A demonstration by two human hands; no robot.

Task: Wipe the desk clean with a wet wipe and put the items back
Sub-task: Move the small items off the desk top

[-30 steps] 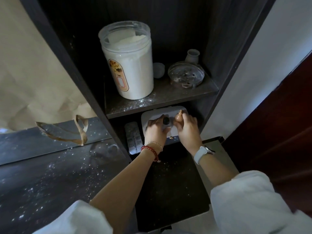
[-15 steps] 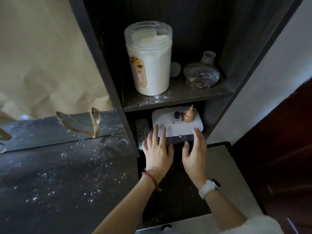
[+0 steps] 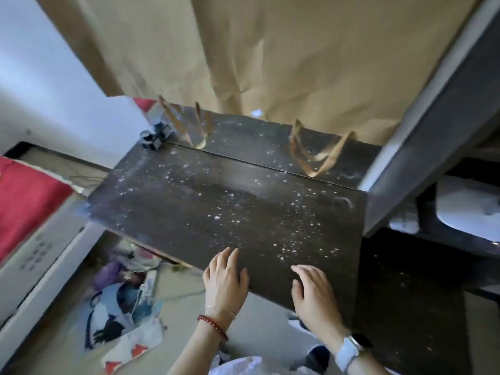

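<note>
The bench (image 3: 216, 201) is dark wood with a faint sheen, its top speckled with white powdery grit. Behind it hangs matt brown paper (image 3: 270, 50), creased. The right wrist wears a watch (image 3: 351, 347) on a smooth pale strap; the left wears a bracelet (image 3: 213, 326) of glossy red beads.
</note>
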